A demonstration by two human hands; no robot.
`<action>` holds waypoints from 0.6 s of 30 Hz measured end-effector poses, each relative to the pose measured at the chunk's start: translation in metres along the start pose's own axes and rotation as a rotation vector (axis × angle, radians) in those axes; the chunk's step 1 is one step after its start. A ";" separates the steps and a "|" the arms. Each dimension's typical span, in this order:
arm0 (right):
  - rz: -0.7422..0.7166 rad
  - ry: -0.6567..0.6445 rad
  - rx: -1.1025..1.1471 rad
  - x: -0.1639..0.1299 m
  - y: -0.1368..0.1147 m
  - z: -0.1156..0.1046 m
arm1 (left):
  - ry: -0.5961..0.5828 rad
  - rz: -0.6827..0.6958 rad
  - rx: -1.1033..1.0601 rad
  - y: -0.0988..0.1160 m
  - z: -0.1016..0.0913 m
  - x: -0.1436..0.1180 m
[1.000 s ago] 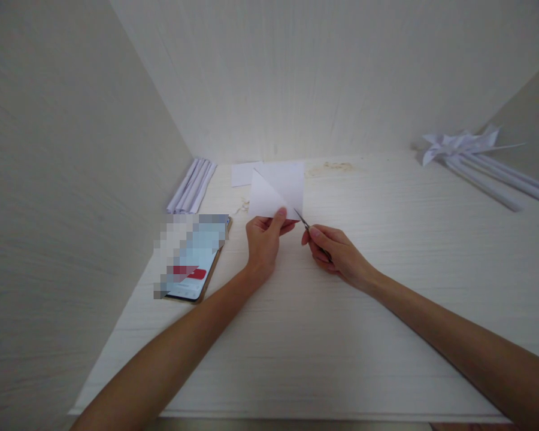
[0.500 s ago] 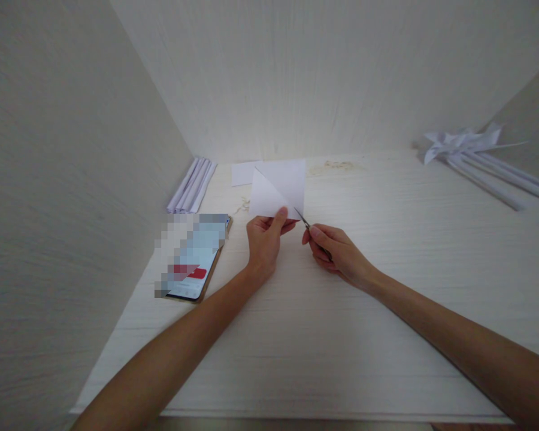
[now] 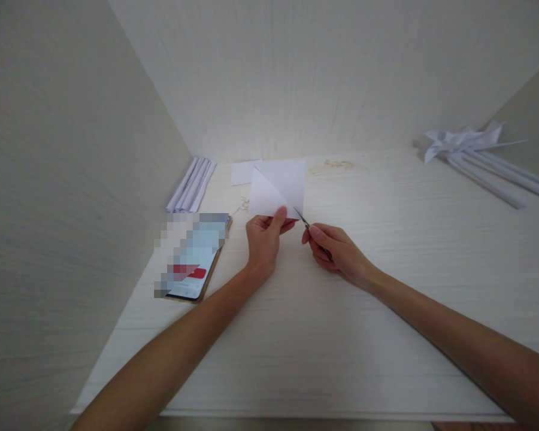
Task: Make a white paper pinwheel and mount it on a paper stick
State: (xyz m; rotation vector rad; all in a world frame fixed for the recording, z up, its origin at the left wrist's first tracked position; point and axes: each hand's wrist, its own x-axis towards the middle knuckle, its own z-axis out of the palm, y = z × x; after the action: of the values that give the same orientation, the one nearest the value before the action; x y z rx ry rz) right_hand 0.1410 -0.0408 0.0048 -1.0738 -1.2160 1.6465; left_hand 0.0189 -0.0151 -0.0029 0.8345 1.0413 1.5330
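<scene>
My left hand (image 3: pixel 264 238) pinches the lower edge of a folded white paper (image 3: pixel 278 187) and holds it upright above the white desk (image 3: pixel 323 335). A triangular flap is folded across the paper's left side. My right hand (image 3: pixel 336 251) grips small scissors (image 3: pixel 304 221), whose dark blades point up and left. The blade tips meet the paper's lower right corner, right beside my left thumb.
A phone (image 3: pixel 193 257) lies face up to the left of my left hand. Rolled paper sticks (image 3: pixel 191 185) rest against the left wall. A white paper sheet (image 3: pixel 241 172) lies behind the held paper. Paper pinwheels on long sticks (image 3: pixel 476 152) lie at the back right.
</scene>
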 end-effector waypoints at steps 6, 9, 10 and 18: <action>0.005 -0.012 -0.003 0.000 0.001 0.000 | 0.005 -0.004 0.009 0.001 0.000 0.000; 0.007 -0.010 -0.007 0.000 0.001 -0.001 | 0.006 -0.003 0.004 0.001 0.000 0.000; 0.005 -0.009 -0.007 0.000 0.001 -0.001 | 0.003 -0.001 0.002 0.000 0.000 0.000; -0.001 -0.014 0.001 0.000 0.001 -0.001 | -0.006 0.007 0.012 0.000 0.000 0.000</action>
State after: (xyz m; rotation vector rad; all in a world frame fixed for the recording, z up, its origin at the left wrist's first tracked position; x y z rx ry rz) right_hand 0.1420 -0.0411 0.0035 -1.0624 -1.2239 1.6561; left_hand 0.0184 -0.0152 -0.0028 0.8516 1.0449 1.5305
